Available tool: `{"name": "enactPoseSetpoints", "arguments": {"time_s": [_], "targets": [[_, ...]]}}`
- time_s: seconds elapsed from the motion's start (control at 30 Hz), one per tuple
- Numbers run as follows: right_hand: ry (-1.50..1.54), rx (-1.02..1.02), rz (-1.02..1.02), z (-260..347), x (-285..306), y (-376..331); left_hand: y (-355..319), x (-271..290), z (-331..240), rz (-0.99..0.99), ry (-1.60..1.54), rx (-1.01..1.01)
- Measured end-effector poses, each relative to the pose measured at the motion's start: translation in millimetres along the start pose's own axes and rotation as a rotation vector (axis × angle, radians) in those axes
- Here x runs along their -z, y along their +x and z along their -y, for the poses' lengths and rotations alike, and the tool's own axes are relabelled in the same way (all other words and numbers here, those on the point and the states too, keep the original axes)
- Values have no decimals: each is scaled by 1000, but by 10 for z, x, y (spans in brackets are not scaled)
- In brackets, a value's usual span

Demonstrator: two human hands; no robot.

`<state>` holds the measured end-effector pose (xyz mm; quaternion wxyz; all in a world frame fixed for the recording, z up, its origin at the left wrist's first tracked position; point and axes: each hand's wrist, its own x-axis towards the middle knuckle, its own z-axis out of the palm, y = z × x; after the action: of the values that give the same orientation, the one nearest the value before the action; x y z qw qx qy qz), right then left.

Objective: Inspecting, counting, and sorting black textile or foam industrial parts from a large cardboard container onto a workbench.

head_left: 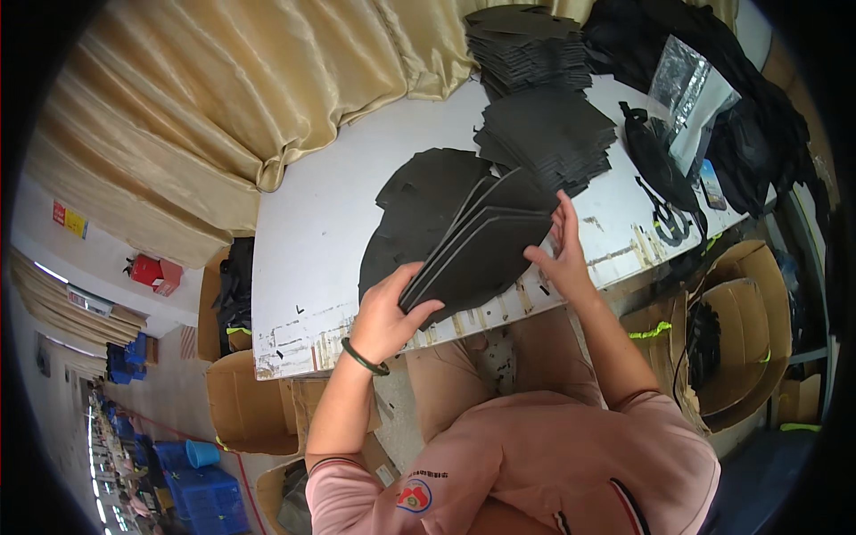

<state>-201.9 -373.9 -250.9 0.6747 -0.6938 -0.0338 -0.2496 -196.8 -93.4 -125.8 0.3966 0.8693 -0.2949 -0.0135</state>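
Observation:
Several black foam-like sheets (486,263) are held together, tilted above the near edge of the white table (312,214). My left hand (388,310) grips their left end, thumb on the near face and fingers behind. At their right end my right hand (563,252) is closed round the edge, thumb in front. Some of the sheets are fanned apart along the upper side. More flat black pieces (401,223) lie on the table just behind, partly hidden by the held sheets. Beyond them sits a fanned pile of black sheets (548,129), with a taller stack (526,49) at the back.
Black scissors (669,223), a phone (711,185), a clear plastic bag (691,98) and black fabric (758,134) occupy the table's right side. Cardboard boxes (254,401) stand below on both sides. A gold curtain (223,89) hangs behind the table.

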Motion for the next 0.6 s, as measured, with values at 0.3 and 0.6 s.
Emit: {"name": "enactPoseSetpoints", "arguments": {"time_s": [0.3,0.6], "targets": [[-87,-131,107,-230,529,-239,399,-414,-214,214,263,-61],[-45,-90,359,-211,464,-149,400,-524,-275,164,269,-64]]}}
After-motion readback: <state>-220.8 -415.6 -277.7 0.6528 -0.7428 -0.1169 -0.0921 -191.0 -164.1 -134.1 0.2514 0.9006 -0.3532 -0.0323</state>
